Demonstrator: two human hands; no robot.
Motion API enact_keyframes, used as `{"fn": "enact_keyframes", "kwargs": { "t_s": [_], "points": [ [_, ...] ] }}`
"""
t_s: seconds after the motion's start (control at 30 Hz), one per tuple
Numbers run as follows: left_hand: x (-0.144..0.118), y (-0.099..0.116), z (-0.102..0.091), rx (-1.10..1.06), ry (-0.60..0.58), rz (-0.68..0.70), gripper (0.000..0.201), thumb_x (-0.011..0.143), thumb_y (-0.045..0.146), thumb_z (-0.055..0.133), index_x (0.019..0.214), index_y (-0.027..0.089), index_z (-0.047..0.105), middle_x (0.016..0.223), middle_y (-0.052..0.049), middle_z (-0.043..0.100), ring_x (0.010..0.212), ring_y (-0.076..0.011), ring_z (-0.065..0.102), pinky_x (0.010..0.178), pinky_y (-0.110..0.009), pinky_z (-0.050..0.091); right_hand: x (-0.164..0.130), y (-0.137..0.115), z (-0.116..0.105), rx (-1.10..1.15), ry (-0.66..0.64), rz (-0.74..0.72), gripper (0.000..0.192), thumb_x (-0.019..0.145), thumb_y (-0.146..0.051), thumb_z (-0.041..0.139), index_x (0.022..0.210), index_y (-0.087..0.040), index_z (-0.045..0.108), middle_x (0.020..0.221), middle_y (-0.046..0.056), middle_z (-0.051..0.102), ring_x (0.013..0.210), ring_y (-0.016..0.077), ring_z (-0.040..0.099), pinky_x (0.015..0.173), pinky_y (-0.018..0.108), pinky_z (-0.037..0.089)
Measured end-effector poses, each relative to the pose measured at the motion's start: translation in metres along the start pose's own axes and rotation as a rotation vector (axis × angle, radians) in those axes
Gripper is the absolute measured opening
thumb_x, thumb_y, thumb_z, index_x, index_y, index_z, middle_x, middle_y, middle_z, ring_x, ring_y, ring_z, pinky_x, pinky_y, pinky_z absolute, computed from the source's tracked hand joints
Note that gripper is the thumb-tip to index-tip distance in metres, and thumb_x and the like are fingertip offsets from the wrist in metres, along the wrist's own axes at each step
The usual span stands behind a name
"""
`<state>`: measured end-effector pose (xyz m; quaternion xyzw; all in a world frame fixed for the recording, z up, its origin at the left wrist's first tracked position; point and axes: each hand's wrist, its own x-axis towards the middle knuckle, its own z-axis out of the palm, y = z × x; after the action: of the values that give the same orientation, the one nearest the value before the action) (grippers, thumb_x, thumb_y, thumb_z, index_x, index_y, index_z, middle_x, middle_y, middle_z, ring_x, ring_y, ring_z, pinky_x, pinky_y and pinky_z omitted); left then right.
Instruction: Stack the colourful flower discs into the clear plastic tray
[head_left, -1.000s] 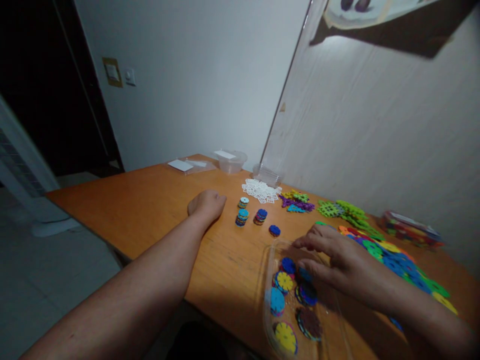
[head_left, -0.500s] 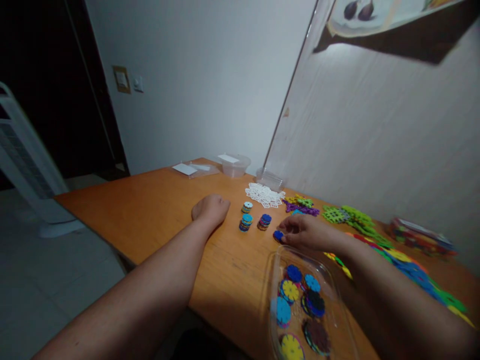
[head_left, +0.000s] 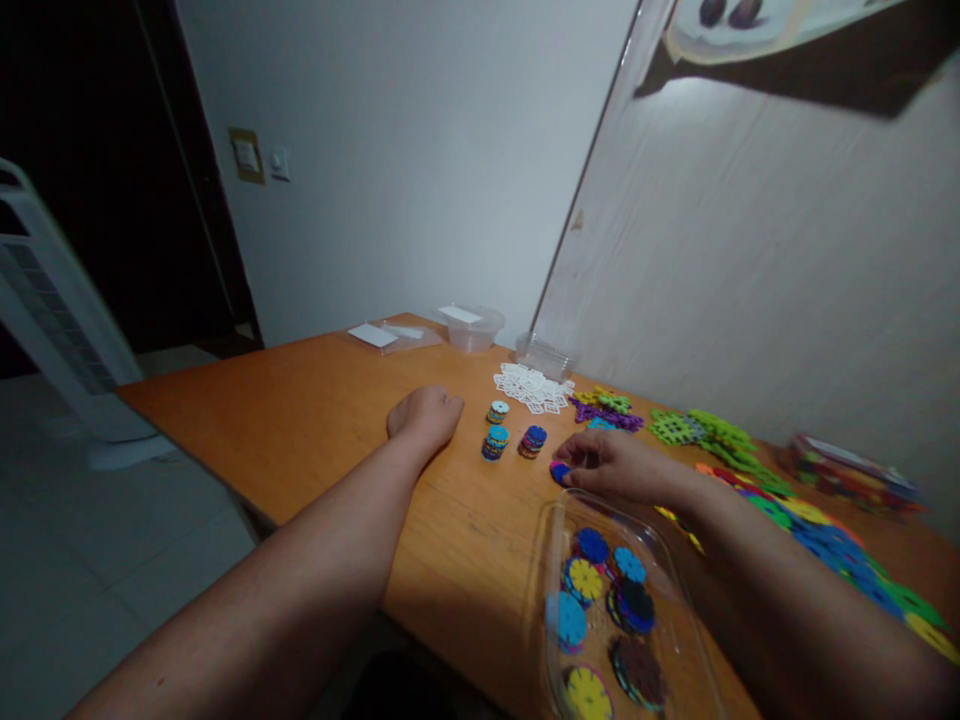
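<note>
My right hand (head_left: 606, 466) pinches a small stack of notched plastic discs (head_left: 559, 474), blue on top with a pink edge showing, low over the table. My left hand (head_left: 426, 415) lies on the table as a loose fist, with no object visible in it. Between the hands stand three short stacks of notched discs: one with a white top (head_left: 497, 412), one light blue (head_left: 495, 442) and one dark blue (head_left: 533, 441). In front of my right hand, a clear plastic tray (head_left: 553, 560) holds several more disc stacks, among them a yellow-topped stack (head_left: 584, 580).
White lattice pieces (head_left: 532, 388) lie behind the stacks, with clear tubs (head_left: 472, 330) near the wall. Purple pieces (head_left: 607, 416), green pieces (head_left: 720, 442) and a multicoloured row (head_left: 840, 555) spread along the right. A packed bag (head_left: 855, 475) sits farther right.
The discs in my right hand have tilted or shifted slightly, so a pink edge now shows beside the blue. My left hand stays in place. The whole view has shifted a little.
</note>
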<state>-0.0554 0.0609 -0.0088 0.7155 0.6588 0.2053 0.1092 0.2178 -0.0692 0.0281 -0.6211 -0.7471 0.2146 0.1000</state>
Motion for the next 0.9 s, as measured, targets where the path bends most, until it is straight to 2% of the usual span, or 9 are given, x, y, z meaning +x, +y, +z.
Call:
{"fn": "enact_keyframes", "kwargs": {
  "t_s": [0.23, 0.4, 0.5, 0.63, 0.73, 0.9],
  "points": [
    [0.000, 0.001, -0.001, 0.002, 0.005, 0.007, 0.040, 0.085, 0.049, 0.044, 0.088, 0.026, 0.076, 0.097, -0.010, 0.077, 0.088, -0.0280, 0.070, 0.066, -0.032, 0.047, -0.001, -0.003, 0.003, -0.025, 0.011, -0.026, 0.020, 0.077, -0.024, 0.069, 0.096, -0.019, 0.073, 0.081, 0.002, 0.071, 0.069, 0.0158, 0.062, 0.059, 0.025, 0.044],
    [-0.002, 0.002, -0.003, 0.001, -0.001, 0.006, 0.039, 0.084, 0.049, 0.046, 0.088, 0.025, 0.076, 0.098, -0.010, 0.077, 0.089, -0.0272, 0.070, 0.066, -0.031, 0.047, -0.007, -0.008, -0.002, -0.010, 0.070, -0.019, 0.022, 0.082, -0.032, 0.067, 0.098, -0.019, 0.073, 0.080, 0.003, 0.070, 0.070, 0.0172, 0.061, 0.060, 0.027, 0.045],
    [-0.002, 0.002, -0.004, -0.006, -0.007, 0.006, 0.038, 0.084, 0.049, 0.046, 0.090, 0.026, 0.077, 0.099, -0.010, 0.077, 0.091, -0.0273, 0.070, 0.068, -0.031, 0.047, -0.025, -0.018, -0.015, 0.000, 0.152, -0.016, 0.029, 0.087, -0.040, 0.064, 0.104, -0.019, 0.070, 0.087, 0.005, 0.069, 0.076, 0.0187, 0.061, 0.066, 0.029, 0.048],
    [-0.001, 0.002, -0.003, -0.007, 0.007, 0.004, 0.039, 0.084, 0.048, 0.045, 0.089, 0.026, 0.077, 0.099, -0.010, 0.077, 0.091, -0.0281, 0.070, 0.068, -0.032, 0.048, -0.067, -0.033, -0.030, -0.022, 0.218, -0.091, 0.028, 0.090, -0.043, 0.064, 0.109, -0.023, 0.069, 0.102, 0.006, 0.068, 0.092, 0.0212, 0.063, 0.081, 0.032, 0.051],
    [-0.001, 0.002, -0.003, -0.005, -0.001, -0.003, 0.039, 0.084, 0.049, 0.045, 0.088, 0.026, 0.077, 0.099, -0.010, 0.077, 0.091, -0.0289, 0.070, 0.069, -0.033, 0.049, -0.100, -0.044, -0.031, -0.085, 0.135, -0.184, 0.026, 0.091, -0.041, 0.067, 0.113, -0.028, 0.068, 0.114, 0.004, 0.066, 0.107, 0.0228, 0.061, 0.094, 0.035, 0.048],
    [-0.002, 0.003, -0.005, -0.002, -0.007, 0.005, 0.039, 0.083, 0.051, 0.046, 0.088, 0.026, 0.076, 0.101, -0.011, 0.076, 0.093, -0.0306, 0.070, 0.070, -0.034, 0.049, -0.133, -0.068, -0.019, -0.135, -0.093, -0.201, 0.023, 0.089, -0.030, 0.070, 0.112, -0.033, 0.070, 0.118, 0.002, 0.064, 0.108, 0.0224, 0.060, 0.092, 0.033, 0.050]
  ]
}}
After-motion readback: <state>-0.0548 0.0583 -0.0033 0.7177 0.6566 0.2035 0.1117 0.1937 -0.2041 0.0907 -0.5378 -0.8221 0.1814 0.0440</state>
